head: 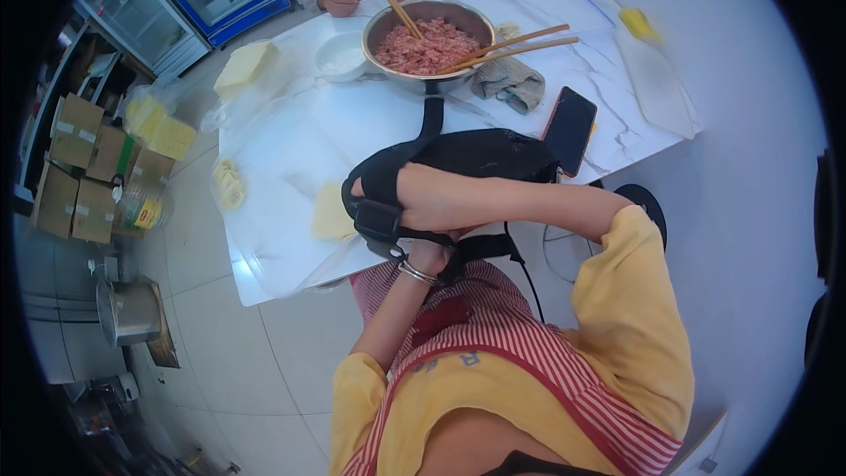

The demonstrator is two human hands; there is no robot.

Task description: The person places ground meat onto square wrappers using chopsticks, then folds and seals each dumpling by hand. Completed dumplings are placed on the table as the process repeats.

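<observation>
A black fabric bag [489,152] with wide straps lies at the table's near edge, in front of my body. My right hand [426,195] reaches across it and grips a black strap [380,178]; one fingertip shows past the strap's far side. Just below hangs a black plastic buckle [377,219]. My left hand [431,256], with a silver bangle [418,274] at its wrist, is under my right hand, against the black webbing. Its fingers are mostly hidden. A phone [570,131] lies right of the bag, dark screen up.
A steel bowl [487,26] of minced meat with chopsticks stands farther back on the marble-patterned table [317,125]. Around it are a white bowl [340,56], a cloth [512,82] and stacked wrappers [246,69]. A white board [654,82] lies right. Opposite, another person's hands [340,1] rest at the edge.
</observation>
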